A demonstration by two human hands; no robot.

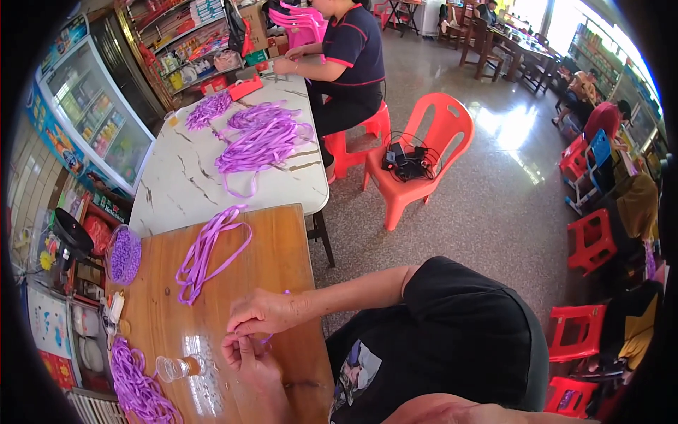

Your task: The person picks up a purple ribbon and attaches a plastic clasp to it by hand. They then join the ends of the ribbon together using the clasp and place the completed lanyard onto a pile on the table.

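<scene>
Over the brown wooden table, my right hand (265, 312) and my left hand (251, 359) meet with pinched fingers. A narrow purple ribbon (266, 340) shows just beside the fingertips, mostly covered by my hands. A loop of purple ribbons (205, 254) lies on the wood beyond my hands. Left of my left hand, a small clear round container (173, 368) lies close to the table's edge. A bundle of purple ribbons (138, 385) is heaped at the near left, and a clear tub of small purple pieces (124, 256) stands at the far left corner.
A white marbled table (169, 191) adjoins the wooden one and carries large piles of purple ribbons (261, 138). Another person (346, 63) works there. A red chair (417, 166) holds black cables and adapters. A glass-door fridge (92, 106) stands on the left.
</scene>
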